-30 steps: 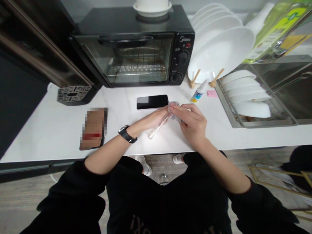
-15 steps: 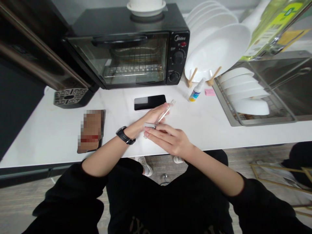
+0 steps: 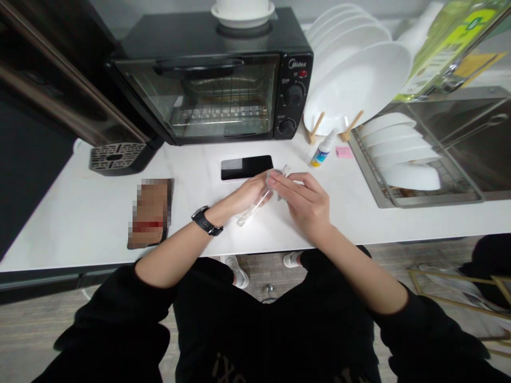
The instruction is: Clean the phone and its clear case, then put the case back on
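A slim clear plastic piece (image 3: pixel 252 207) slants over the white counter, its lower end pointing toward the front edge. My left hand (image 3: pixel 253 192) grips it near its upper part, below a black phone (image 3: pixel 246 167). A pale grey cloth or wipe (image 3: pixel 281 196) is pinched in the fingers of my right hand (image 3: pixel 305 199), which presses it round the upper end of the clear piece. A black watch is on my left wrist. The fingertips of both hands partly hide the upper end of the piece.
A black toaster oven (image 3: pixel 215 96) stands behind the phone. To the right are a small spray bottle (image 3: pixel 320 155), a pink note (image 3: pixel 344 152), racked white plates (image 3: pixel 359 80) and a sink with stacked bowls (image 3: pixel 403 143). A blurred-out flat object (image 3: pixel 150 213) lies left.
My right hand has moved up and to the right, from the lower end of the clear piece to its upper end. The lower end is now uncovered. My left hand has hardly moved.
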`<state>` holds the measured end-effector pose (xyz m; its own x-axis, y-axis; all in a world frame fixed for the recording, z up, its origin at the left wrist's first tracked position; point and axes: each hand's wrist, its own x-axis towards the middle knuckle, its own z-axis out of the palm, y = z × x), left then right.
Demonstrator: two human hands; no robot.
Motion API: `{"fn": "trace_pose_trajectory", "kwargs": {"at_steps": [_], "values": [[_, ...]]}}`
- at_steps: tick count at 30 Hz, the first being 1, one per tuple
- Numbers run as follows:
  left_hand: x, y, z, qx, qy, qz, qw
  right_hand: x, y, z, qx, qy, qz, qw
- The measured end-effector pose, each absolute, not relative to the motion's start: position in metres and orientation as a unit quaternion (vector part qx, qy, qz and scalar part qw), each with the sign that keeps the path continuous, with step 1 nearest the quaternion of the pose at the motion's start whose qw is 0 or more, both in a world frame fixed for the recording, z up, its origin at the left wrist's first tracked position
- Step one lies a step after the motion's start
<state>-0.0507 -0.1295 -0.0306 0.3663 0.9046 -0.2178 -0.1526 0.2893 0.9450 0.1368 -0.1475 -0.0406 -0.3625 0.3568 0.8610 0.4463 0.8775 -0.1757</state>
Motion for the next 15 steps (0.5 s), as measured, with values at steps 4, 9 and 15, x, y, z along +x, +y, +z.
{"fn": "trace_pose_trajectory", "kwargs": {"at_steps": [4, 9, 15], "values": [[-0.052, -0.13, -0.026, 0.433, 0.415, 0.416, 0.683, 0.114, -0.178, -0.047, -0.233, -0.822, 0.006, 0.52], [-0.046, -0.13, -0.011, 0.342, 0.44, 0.398, 0.729, 0.094, -0.207, -0.047, -0.197, -0.843, 0.026, 0.5], [-0.042, -0.129, -0.003, 0.307, 0.46, 0.39, 0.736, 0.101, -0.202, -0.041, -0.168, -0.887, -0.015, 0.429]]}}
